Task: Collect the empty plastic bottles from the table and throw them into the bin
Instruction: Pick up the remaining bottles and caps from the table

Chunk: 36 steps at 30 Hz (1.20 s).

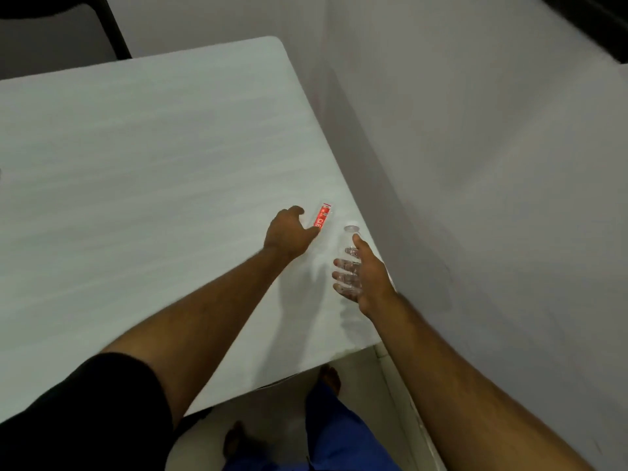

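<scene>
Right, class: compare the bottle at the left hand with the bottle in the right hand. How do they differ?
The left bottle wears a red label; the right bottle looks plain and clear. The left hand is only reaching its bottle, fingers not closed round it, while the right hand wraps its bottle fully. Both are clear plastic, near the table's right edge.

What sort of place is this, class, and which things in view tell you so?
Probably a plain indoor room, perhaps a canteen or office corner: a white rectangular table pushed against bare grey walls, a dark chair behind it, and pale floor underfoot.
</scene>
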Available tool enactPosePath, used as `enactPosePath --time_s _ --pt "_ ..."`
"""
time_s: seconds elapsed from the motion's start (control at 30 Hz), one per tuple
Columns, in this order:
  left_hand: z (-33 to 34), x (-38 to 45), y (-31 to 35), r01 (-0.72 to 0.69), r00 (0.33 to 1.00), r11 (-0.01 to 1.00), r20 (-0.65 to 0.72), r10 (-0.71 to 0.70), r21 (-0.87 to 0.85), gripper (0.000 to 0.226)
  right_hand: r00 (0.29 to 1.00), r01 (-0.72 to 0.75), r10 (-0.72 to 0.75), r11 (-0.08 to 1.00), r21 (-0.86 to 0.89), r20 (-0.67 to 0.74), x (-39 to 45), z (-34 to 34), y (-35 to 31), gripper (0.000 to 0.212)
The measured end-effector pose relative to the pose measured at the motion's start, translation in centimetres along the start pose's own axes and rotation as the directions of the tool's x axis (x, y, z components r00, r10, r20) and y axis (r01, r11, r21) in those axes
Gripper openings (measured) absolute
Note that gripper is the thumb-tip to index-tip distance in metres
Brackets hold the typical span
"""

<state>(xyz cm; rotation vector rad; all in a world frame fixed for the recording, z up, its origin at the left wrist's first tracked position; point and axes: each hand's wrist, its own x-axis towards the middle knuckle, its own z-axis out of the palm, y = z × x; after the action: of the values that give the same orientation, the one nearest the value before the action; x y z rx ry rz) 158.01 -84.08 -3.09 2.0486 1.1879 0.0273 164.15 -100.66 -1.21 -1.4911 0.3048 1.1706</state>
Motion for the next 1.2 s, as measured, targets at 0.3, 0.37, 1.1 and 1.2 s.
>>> enactPosePath --time_s 0.3,0.37,1.1,1.2 --pt "4.4 2.1 -1.9 0.161 0.984 0.975 -0.052 -0.171 -0.151 0.062 0.991 0.12 -0.124 0.989 -0.087 -0.048 4.5 0.3 -0.2 0.025" --pt "3.3 0.9 -2.9 0.191 0.974 0.949 -0.071 -0.215 -0.252 0.06 0.984 0.165 -0.172 0.978 -0.125 -0.045 4.0 1.2 0.1 0.035" --pt "-29.3 -39.9 -33.7 0.004 0.619 0.638 -0.499 -0.606 -0.77 0.05 0.686 0.57 -0.232 0.76 -0.312 0.69 -24.3 36.5 24.6 0.039" --pt "-33.2 -45.6 -38.1 -0.031 0.459 0.643 -0.583 -0.67 -0.765 0.052 0.617 0.608 -0.205 0.737 -0.295 0.76 -28.7 41.9 29.1 0.029"
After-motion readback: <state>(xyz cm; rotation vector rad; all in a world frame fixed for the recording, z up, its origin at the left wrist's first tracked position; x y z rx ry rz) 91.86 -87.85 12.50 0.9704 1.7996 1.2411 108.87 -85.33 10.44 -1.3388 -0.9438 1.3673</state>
